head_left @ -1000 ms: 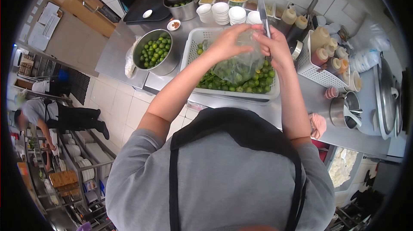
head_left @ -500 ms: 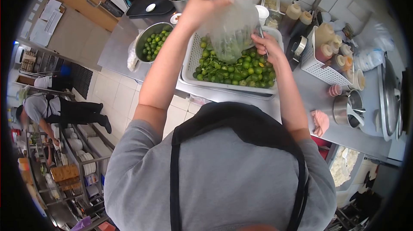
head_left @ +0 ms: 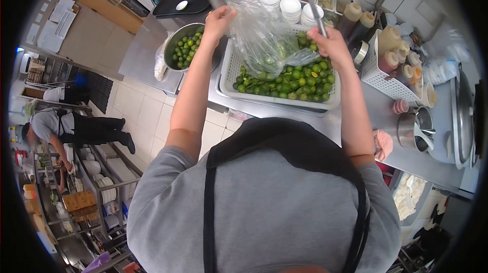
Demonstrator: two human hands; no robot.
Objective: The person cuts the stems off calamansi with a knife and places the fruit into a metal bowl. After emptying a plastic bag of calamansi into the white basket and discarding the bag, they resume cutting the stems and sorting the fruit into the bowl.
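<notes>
My left hand (head_left: 219,23) is closed on the upper left edge of a clear plastic bag (head_left: 259,34). Loose and crumpled, the bag hangs over a white perforated basket (head_left: 333,101) of small green limes (head_left: 297,82). Some green shows through its film. In my right hand (head_left: 331,45), above the basket's right side, is a slim metal knife (head_left: 315,13) pointing up and away from me. The bag's right edge reaches close under those fingers.
A metal bowl of limes (head_left: 168,55) stands left of the basket. Behind are stacked white cups (head_left: 291,10) and a metal pot (head_left: 218,2). Squeeze bottles fill a white crate (head_left: 389,81) on the right. Far left, a person (head_left: 56,125) works at shelves.
My left hand has come down and left, spreading the bag sideways. My right hand has risen slightly to the right with the knife. The cups behind have come into view.
</notes>
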